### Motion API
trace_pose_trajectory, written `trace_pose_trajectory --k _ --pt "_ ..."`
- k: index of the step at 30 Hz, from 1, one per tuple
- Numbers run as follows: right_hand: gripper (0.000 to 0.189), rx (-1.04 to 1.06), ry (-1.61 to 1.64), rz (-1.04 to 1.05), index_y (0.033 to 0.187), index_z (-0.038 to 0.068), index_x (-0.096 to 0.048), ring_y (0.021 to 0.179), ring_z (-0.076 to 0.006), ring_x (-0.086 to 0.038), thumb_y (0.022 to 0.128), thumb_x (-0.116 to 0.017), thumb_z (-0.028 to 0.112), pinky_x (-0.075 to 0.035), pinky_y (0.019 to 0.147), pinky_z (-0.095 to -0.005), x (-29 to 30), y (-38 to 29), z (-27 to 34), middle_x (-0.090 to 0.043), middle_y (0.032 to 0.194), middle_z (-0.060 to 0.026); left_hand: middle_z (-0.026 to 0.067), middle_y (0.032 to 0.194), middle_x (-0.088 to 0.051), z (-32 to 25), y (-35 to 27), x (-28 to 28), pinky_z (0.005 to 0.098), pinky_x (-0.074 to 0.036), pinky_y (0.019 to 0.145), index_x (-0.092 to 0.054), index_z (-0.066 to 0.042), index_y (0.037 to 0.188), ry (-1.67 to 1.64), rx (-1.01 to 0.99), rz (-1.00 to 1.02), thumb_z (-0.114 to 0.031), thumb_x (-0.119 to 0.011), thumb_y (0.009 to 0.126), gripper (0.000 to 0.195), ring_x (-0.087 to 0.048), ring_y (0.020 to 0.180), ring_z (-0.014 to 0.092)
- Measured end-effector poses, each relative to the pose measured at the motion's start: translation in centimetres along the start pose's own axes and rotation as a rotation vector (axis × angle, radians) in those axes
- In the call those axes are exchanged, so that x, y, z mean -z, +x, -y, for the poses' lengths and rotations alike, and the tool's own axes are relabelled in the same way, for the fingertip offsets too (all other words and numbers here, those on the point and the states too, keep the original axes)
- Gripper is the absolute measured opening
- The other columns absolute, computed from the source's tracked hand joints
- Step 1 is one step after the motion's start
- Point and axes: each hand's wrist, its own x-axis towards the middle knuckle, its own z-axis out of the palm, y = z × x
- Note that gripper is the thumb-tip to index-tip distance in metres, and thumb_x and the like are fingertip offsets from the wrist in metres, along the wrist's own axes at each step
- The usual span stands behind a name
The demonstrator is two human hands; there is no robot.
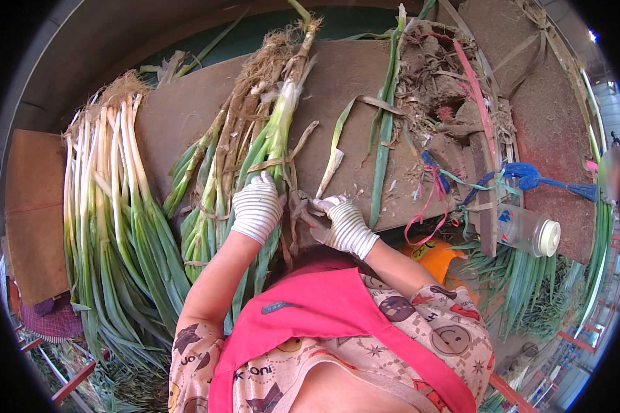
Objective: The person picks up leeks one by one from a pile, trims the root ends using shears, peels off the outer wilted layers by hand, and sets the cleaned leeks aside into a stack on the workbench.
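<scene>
My left hand [257, 209], in a striped knit glove, is closed around the green leaves of a large scallion [279, 124]. Its white shank and roots point away from me. In the same kind of glove, my right hand [347, 224] pinches a withered brown leaf [302, 207] beside that stalk. Untrimmed scallions with dry brown outer leaves [232, 129] lie just left of the held one. Farther left is a bundle of clean scallions [116, 155] with white shanks, roots at the far end. My right fingertips are partly hidden by the leaf.
Loose green leaves [387, 134] lie on the brown board [336, 72]. To the right are a heap of dirt and dry scraps [434, 67], a wooden stick [483, 191], blue cord [527, 175] and a clear plastic bottle [524, 229]. A brown panel [36, 206] stands at the left.
</scene>
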Motion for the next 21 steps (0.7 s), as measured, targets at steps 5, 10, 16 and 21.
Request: trace_pose_trajectory --k 5,10,16,21 --pt "0.063 0.008 0.008 -0.15 0.121 0.004 -0.067 0.1 -0.0381 -0.061 0.067 -0.083 0.032 -0.05 0.093 -0.0454 0.4 1.8 -1.3 -0.067 0.107 -0.0177 0.019 0.116 -0.065 -0.9 4.0 -0.3 0.0425 -0.057 0.087 -0.065 0.0 0.118 0.143 0.11 -0.061 -0.054 -0.079 0.076 0.07 -0.067 0.103 0.032" --pt "0.065 -0.05 0.023 -0.181 0.121 0.001 -0.067 0.099 -0.0363 -0.062 0.066 -0.085 0.032 -0.051 0.091 -0.0432 2.3 5.4 -2.7 -0.067 0.1 -0.0158 0.0218 0.11 -0.068 -0.9 3.6 -0.4 0.0431 -0.055 0.089 -0.07 -0.001 0.107 -0.175 0.112 -0.035 -0.04 -0.08 0.075 0.052 -0.067 0.104 0.035" --pt "0.07 0.023 0.029 -0.233 0.124 0.0 -0.064 0.104 -0.0394 -0.059 0.065 -0.086 0.032 -0.048 0.097 -0.0475 1.3 5.2 -4.3 -0.066 0.105 -0.0181 0.0278 0.092 -0.07 0.8 0.6 -2.1 0.0471 -0.054 0.082 -0.07 0.004 0.095 -0.567 0.041 -0.002 -0.036 -0.077 0.077 0.044 -0.068 0.089 0.044" --pt "0.07 -0.028 0.011 -0.195 0.126 -0.001 -0.064 0.108 -0.0387 -0.062 0.069 -0.084 0.034 -0.05 0.099 -0.0431 1.7 9.1 -5.2 -0.067 0.112 -0.0205 0.0093 0.089 -0.072 1.5 -1.3 -2.9 0.033 -0.054 0.074 -0.069 0.002 0.107 -1.159 0.128 0.224 -0.025 -0.076 0.085 0.035 -0.065 0.076 0.018"
